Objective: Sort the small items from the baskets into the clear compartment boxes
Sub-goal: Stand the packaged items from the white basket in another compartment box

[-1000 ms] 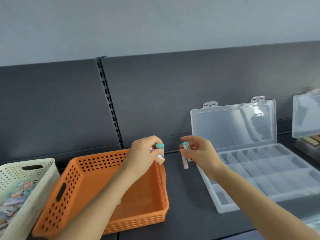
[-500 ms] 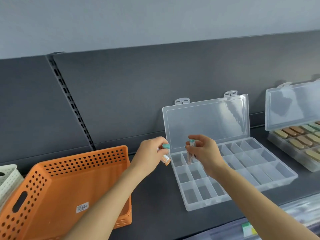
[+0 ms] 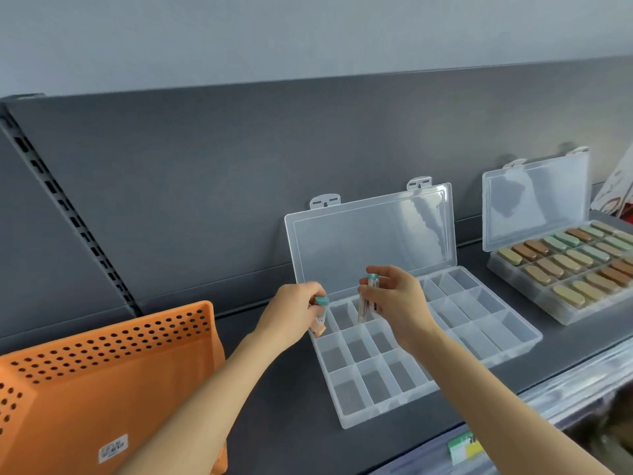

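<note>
The left hand pinched a teal-capped tube just beside the back-left corner of the open clear compartment box. Its fingers hid most of the tube, so only the cap and an orange lower end showed. The right hand pinched a second tube near its top, above the box's back-left compartments. The tubes' contents were too blurred to tell. The orange basket ran off the left and bottom edges, its label unreadable. A second box, filled with oblong pieces, was cut off at the right.
</note>
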